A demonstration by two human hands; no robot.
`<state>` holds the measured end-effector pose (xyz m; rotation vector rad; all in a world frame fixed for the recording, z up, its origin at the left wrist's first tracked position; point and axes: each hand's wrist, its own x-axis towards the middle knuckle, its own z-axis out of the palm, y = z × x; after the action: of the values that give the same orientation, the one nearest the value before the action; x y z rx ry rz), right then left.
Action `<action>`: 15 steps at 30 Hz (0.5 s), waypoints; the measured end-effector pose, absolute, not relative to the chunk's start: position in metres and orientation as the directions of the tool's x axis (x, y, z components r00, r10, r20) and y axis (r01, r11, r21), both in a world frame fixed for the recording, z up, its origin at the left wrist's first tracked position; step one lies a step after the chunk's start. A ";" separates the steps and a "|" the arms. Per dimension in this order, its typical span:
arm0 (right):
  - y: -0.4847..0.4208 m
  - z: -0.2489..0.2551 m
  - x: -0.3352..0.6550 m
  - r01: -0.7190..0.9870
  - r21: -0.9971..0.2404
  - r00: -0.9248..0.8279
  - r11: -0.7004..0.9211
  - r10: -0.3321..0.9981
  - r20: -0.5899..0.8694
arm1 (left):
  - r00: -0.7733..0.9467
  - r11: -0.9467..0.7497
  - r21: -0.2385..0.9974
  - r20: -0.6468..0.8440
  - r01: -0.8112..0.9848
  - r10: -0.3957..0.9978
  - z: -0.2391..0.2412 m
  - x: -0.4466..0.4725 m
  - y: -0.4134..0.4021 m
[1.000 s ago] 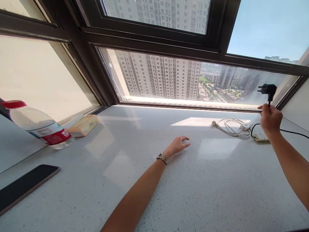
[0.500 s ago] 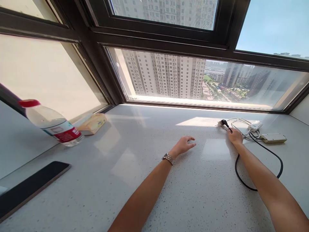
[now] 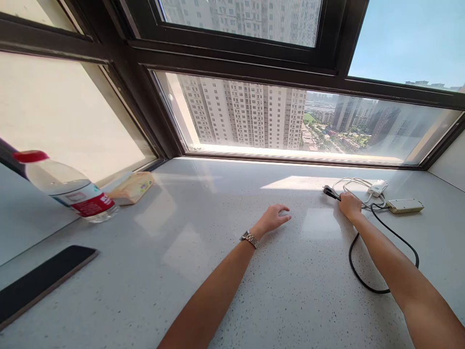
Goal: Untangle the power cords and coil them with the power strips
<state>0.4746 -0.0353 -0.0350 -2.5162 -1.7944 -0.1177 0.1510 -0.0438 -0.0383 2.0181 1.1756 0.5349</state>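
My right hand [image 3: 350,206] is closed on a black power plug [image 3: 330,192], whose head points left out of the fingers. From it a black cable [image 3: 366,287] loops under my forearm and back up to a pale adapter box [image 3: 405,206]. A coiled white cable [image 3: 358,181] with a white charger block [image 3: 378,187] lies just behind the hand. My left hand [image 3: 274,217], with a metal watch at the wrist, rests near the middle of the white speckled counter [image 3: 290,291]. Its thumb and fingers are apart and hold nothing.
At the left a water bottle [image 3: 78,194] with a red cap stands beside a tissue pack [image 3: 132,189]. A dark phone [image 3: 43,281] lies at the left front. Dark-framed windows [image 3: 232,72] border the counter at the back and left.
The black plug has turned in my right hand's grip; its head now lies lower and points left. My left hand keeps its pose. The whole view has shifted slightly.
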 end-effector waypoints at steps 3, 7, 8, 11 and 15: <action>-0.028 -0.023 0.476 0.940 0.037 0.341 -0.339 0.939 -0.037 | 0.498 -0.308 0.766 -0.018 0.564 0.867 -0.037 0.151 -0.045; -0.029 -0.013 0.478 0.938 0.039 0.346 -0.344 0.930 -0.126 | 0.500 -0.296 0.778 -0.026 0.554 0.866 -0.036 0.152 -0.045; -0.032 -0.011 0.478 0.936 0.028 0.352 -0.351 0.928 -0.121 | 0.499 -0.293 0.781 -0.027 0.551 0.866 -0.035 0.152 -0.046; -0.042 -0.004 0.478 0.921 -0.032 0.386 -0.388 0.921 -0.047 | 0.489 -0.279 0.790 -0.030 0.545 0.871 -0.034 0.152 -0.046; -0.052 0.031 0.478 0.894 -0.153 0.439 -0.421 0.891 0.119 | 0.486 -0.262 0.810 -0.032 0.524 0.873 -0.029 0.152 -0.047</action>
<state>0.4781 -0.0517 0.0306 -2.4958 -1.5681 -0.0292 0.1519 -0.0471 -0.0290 1.9322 1.1576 0.5526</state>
